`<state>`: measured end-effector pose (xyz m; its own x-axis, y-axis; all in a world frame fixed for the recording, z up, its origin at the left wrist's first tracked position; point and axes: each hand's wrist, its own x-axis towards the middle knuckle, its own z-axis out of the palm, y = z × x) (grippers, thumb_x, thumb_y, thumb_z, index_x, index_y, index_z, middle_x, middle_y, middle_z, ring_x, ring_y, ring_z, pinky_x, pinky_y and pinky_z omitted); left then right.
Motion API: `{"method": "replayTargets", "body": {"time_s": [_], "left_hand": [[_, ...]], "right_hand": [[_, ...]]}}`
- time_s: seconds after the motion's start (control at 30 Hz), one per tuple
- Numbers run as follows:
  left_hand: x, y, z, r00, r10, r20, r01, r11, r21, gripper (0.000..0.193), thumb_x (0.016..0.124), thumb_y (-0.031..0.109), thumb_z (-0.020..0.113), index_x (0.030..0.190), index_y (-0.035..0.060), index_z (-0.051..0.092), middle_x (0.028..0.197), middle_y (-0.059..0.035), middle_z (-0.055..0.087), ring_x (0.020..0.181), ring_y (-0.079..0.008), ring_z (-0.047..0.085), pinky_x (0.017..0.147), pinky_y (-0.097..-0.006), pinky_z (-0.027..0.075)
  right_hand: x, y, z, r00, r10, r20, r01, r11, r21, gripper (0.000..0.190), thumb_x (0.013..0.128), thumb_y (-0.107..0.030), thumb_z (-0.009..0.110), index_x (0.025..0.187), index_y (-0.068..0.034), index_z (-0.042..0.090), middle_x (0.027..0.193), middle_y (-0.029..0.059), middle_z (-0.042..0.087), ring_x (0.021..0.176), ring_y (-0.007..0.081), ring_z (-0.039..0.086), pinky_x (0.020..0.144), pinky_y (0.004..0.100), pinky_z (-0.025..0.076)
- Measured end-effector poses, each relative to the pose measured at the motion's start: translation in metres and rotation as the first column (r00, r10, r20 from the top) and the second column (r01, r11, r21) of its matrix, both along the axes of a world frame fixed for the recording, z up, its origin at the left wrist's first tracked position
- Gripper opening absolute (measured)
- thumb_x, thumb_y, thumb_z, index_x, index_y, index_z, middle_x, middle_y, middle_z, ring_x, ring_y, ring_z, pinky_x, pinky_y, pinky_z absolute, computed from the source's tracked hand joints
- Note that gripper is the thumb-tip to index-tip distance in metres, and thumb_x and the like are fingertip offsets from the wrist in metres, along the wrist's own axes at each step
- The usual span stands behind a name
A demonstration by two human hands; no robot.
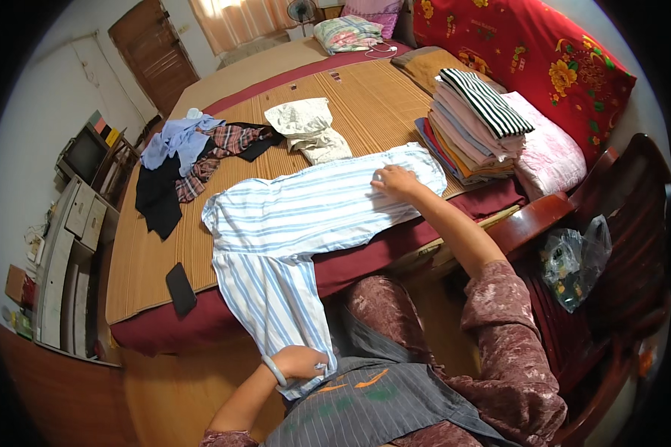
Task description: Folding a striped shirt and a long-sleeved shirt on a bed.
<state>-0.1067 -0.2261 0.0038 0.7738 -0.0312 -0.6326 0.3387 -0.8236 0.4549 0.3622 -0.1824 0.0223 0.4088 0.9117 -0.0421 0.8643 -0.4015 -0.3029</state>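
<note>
A white shirt with blue stripes [291, 207] lies spread along the near edge of the bed, one sleeve hanging down towards my lap. My left hand [301, 364], with a pale bangle at its wrist, grips the cuff end of that sleeve. Palm down, my right hand [392, 182] rests on the shirt's body towards its right end, its fingers slightly spread. Just beyond the shirt lies a crumpled off-white patterned garment [310, 125]. To the right rises a stack of folded clothes [469, 128], topped by a black-and-white striped piece.
Loose blue, plaid and black clothes [182, 148] lie on the bamboo mat at the left. A black smartphone [180, 289] sits near the bed's edge. A wooden armchair [537, 223] stands close at the right, a clear plastic bag [573, 262] on it. Red floral bedding [528, 61] is behind the stack.
</note>
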Motion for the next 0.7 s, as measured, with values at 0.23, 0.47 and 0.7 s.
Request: {"method": "replayTargets", "body": {"time_s": [0.23, 0.47, 0.7], "left_hand": [[-0.005, 0.031, 0.027, 0.998, 0.065, 0.017, -0.062, 0.988, -0.142, 0.041, 0.092, 0.039, 0.063, 0.120, 0.0096, 0.066, 0.106, -0.0152, 0.071, 0.100, -0.0336, 0.067, 0.088, -0.0400, 0.051], [0.037, 0.184, 0.063, 0.512, 0.582, 0.632, -0.612, 0.763, -0.207, 0.027, 0.087, 0.020, 0.073, 0.110, 0.0054, 0.069, 0.106, -0.0082, 0.068, 0.096, -0.0183, 0.065, 0.081, -0.0306, 0.053], [0.072, 0.339, 0.044, 0.222, 0.504, 0.835, -0.959, 0.268, 0.093, 0.052, 0.085, 0.029, 0.074, 0.129, 0.0060, 0.058, 0.131, -0.0178, 0.056, 0.123, -0.0365, 0.053, 0.104, -0.0445, 0.044]], "right_hand": [[0.053, -0.003, -0.055, 0.902, -0.358, 0.241, 0.294, 0.918, 0.264, 0.071, 0.094, -0.054, 0.048, 0.147, -0.008, 0.045, 0.157, 0.0176, 0.035, 0.148, 0.0313, 0.029, 0.119, 0.0556, 0.017], [0.050, 0.002, -0.058, 0.906, -0.317, 0.280, 0.265, 0.942, 0.208, 0.072, 0.095, -0.056, 0.045, 0.149, -0.009, 0.044, 0.157, 0.0172, 0.037, 0.147, 0.0316, 0.031, 0.120, 0.0542, 0.016], [0.049, -0.005, -0.055, 0.900, -0.286, 0.330, 0.230, 0.953, 0.199, 0.069, 0.095, -0.054, 0.045, 0.148, -0.010, 0.044, 0.156, 0.0173, 0.038, 0.147, 0.0333, 0.031, 0.120, 0.0529, 0.017]]}}
